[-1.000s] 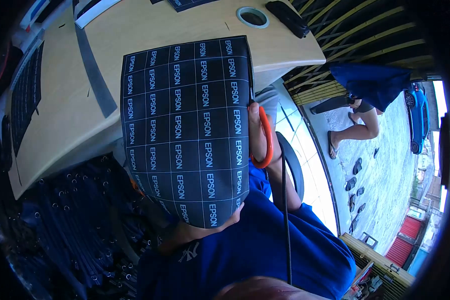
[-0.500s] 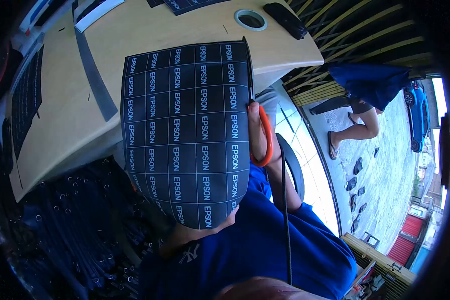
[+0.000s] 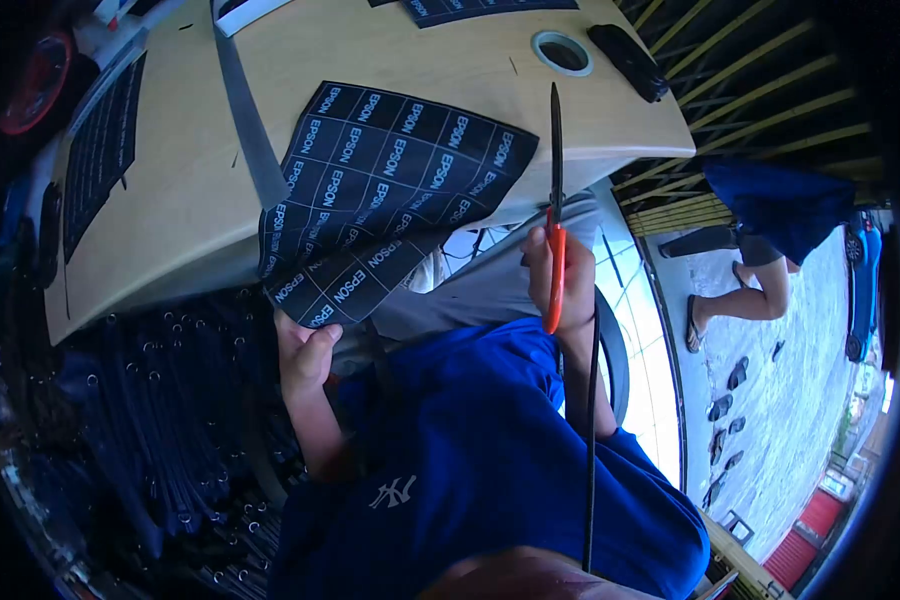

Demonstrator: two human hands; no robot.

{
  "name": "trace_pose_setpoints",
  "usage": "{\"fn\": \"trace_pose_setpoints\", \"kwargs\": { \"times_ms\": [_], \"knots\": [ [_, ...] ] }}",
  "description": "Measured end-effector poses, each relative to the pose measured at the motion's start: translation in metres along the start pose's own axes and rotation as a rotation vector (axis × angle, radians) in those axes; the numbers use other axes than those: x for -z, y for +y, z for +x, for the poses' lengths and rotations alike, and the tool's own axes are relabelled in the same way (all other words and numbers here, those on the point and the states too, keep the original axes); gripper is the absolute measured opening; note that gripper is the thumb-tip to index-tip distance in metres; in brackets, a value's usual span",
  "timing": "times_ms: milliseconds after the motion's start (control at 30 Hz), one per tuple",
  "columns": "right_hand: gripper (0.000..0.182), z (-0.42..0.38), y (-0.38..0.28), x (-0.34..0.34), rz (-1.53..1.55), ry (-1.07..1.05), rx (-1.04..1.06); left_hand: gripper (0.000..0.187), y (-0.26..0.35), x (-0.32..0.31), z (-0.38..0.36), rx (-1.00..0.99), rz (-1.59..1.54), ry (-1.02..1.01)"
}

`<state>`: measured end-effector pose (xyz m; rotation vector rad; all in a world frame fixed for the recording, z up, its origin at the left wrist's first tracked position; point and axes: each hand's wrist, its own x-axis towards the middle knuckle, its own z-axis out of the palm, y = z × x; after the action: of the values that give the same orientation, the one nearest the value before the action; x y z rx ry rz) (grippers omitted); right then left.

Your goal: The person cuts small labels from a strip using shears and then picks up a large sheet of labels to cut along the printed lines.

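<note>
A black sheet printed with a grid of EPSON labels (image 3: 395,165) lies partly on the table, its near part bending down over the edge. My left hand (image 3: 308,350) pinches the sheet's near corner, thumb on top. In my right hand (image 3: 575,275) is a pair of scissors with orange handles (image 3: 557,270). Their dark blades point away from me, just right of the sheet and apart from it. The blades look closed together.
A light wooden table (image 3: 200,120) carries a grey strap (image 3: 248,120), a black pouch (image 3: 627,62), other printed sheets (image 3: 490,8) and a round grommet hole (image 3: 562,53). Dark lanyards with metal rings (image 3: 170,430) hang at left. Beyond a folding gate (image 3: 750,90) stands another person (image 3: 770,230).
The sheet has swung away from upright in front of me onto the table. My left hand has moved left with its corner. The scissors have come away from the sheet's right edge.
</note>
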<state>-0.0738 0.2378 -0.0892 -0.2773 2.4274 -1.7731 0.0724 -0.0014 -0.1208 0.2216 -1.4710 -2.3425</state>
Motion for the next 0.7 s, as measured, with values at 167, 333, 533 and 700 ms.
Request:
{"fn": "trace_pose_setpoints", "kwargs": {
  "times_ms": [167, 333, 533, 700],
  "knots": [
    [0.023, -0.003, 0.006, -0.023, 0.297, -0.053, 0.046, 0.045, 0.011, -0.012, -0.001, -0.076, 0.1, 0.115],
    [0.022, -0.001, -0.01, -0.039, 0.504, -0.053, -0.125, 0.03, 0.033, -0.006, 0.0, -0.053, 0.392, -0.055],
    [0.015, 0.007, -0.027, -0.06, 0.73, 0.061, -0.199, 0.023, 0.078, -0.017, 0.029, -0.251, 0.991, -0.295],
    [0.014, 0.009, -0.043, -0.071, 0.809, 0.193, -0.085, 0.023, 0.114, -0.022, 0.061, -0.343, 1.202, -0.325]
  ]
}}
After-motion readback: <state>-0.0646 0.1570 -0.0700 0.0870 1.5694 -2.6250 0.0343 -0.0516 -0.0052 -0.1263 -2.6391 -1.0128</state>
